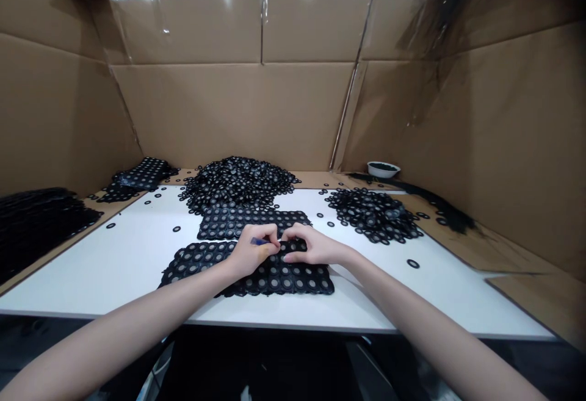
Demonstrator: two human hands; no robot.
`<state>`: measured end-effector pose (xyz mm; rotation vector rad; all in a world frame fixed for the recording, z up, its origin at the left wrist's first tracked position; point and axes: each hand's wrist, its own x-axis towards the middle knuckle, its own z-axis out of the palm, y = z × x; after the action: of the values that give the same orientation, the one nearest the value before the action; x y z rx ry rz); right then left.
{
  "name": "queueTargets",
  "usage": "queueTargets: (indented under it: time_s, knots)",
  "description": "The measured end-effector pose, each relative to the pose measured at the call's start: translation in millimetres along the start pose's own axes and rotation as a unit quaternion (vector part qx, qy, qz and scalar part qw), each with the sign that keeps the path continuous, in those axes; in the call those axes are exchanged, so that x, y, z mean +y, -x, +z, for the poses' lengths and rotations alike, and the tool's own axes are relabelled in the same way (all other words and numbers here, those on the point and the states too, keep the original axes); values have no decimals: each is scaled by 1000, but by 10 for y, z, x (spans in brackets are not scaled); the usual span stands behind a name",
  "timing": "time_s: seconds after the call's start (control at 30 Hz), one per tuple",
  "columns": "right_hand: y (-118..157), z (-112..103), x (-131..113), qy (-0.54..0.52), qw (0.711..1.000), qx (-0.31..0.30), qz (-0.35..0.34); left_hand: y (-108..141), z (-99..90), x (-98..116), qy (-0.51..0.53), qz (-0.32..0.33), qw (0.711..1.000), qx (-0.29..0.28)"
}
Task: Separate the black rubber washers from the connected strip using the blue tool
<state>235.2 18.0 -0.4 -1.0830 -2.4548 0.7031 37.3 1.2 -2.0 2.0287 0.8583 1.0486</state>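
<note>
Two black sheets dotted with rows of grey round discs lie on the white table. The near sheet is under both hands; the other sheet lies just behind it. My left hand is closed in a pinch on a slim blue tool, its fingertips at the near sheet's upper middle. The tool's tip and exact kind are hidden by the fingers. Facing it, my right hand rests on the same sheet, thumb and forefinger bent and apart, with black sheet showing between them.
A large heap of black rings stands at the back, a smaller heap of rings to the right. Stacked black sheets fill the left edge. A white bowl sits back right. Cardboard walls enclose the white table.
</note>
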Motion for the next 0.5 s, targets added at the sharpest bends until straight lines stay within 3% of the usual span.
queueTargets:
  time_s: [0.5]
  knots:
    - [-9, -3, -19, -4, 1000, -15, -18, 30, -13, 30, 54, -14, 998, 39]
